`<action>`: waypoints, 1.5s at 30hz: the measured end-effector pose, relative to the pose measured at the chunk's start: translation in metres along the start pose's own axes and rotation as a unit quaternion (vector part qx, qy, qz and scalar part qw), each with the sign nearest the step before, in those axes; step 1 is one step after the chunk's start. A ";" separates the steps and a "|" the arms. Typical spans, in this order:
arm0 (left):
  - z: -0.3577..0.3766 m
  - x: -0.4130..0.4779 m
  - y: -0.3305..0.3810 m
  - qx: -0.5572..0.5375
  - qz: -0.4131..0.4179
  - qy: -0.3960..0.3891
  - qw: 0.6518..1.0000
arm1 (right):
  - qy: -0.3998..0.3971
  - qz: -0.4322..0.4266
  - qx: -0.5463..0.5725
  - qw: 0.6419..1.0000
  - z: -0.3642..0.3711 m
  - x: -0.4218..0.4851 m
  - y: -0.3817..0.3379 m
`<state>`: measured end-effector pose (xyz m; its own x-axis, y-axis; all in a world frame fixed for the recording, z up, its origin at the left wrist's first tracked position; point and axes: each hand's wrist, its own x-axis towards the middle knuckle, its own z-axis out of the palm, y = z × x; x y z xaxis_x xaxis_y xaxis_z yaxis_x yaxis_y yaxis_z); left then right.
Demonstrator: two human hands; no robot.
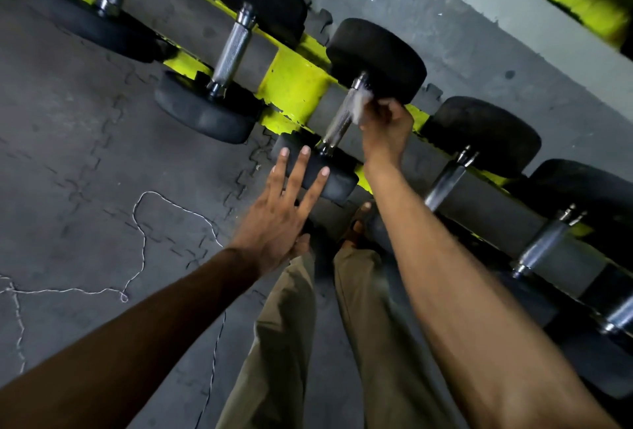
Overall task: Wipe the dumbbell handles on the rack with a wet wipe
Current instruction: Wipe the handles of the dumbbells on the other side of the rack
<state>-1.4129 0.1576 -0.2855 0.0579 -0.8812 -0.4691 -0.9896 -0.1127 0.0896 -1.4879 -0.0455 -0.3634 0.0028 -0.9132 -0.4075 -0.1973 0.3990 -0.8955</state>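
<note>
Several black dumbbells lie across a yellow rack point(291, 82) low to the floor. My right hand point(385, 120) pinches a white wet wipe point(361, 104) against the far end of one knurled chrome handle point(339, 122), close to the dumbbell's far head point(376, 58). My left hand point(281, 209) is spread with straight fingers, its fingertips over the near head point(332, 182) of the same dumbbell; whether they touch it is unclear.
More dumbbells sit to the left, with a chrome handle point(233, 48), and to the right, with another handle point(445, 182). Dark rubber floor tiles point(85, 154) carry a loose white string point(137, 257). My legs in beige trousers point(291, 343) stand by the rack. A grey wall point(445, 17) is behind.
</note>
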 end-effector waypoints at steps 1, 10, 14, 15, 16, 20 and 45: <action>-0.001 0.000 0.000 -0.004 -0.001 0.003 1.000 | -0.044 -0.107 -0.120 0.986 -0.005 -0.005 0.001; 0.006 0.003 0.000 0.004 0.005 0.008 1.000 | -0.088 -0.412 -0.544 0.726 0.001 0.010 -0.001; 0.003 0.001 0.003 0.017 0.002 -0.010 1.000 | -0.292 -0.461 -0.592 0.593 -0.011 -0.010 -0.003; 0.002 0.001 0.003 0.015 0.000 -0.008 1.000 | -0.303 -0.481 -0.610 0.552 -0.015 -0.004 -0.010; 0.000 0.002 0.004 0.015 -0.002 -0.006 1.000 | -0.277 -0.497 -0.628 0.531 -0.016 0.006 -0.017; 0.001 0.005 0.005 0.014 -0.011 -0.007 1.000 | -0.202 -0.493 -0.615 0.581 -0.015 0.027 -0.032; 0.002 0.006 0.017 0.035 -0.040 -0.023 0.998 | -0.447 -0.345 -0.717 0.409 0.050 0.002 -0.072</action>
<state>-1.4295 0.1514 -0.2887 0.1324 -0.8490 -0.5115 -0.9890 -0.1478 -0.0108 -1.4247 -0.0715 -0.3087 0.7734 -0.1171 -0.6230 -0.2178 -0.9720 -0.0877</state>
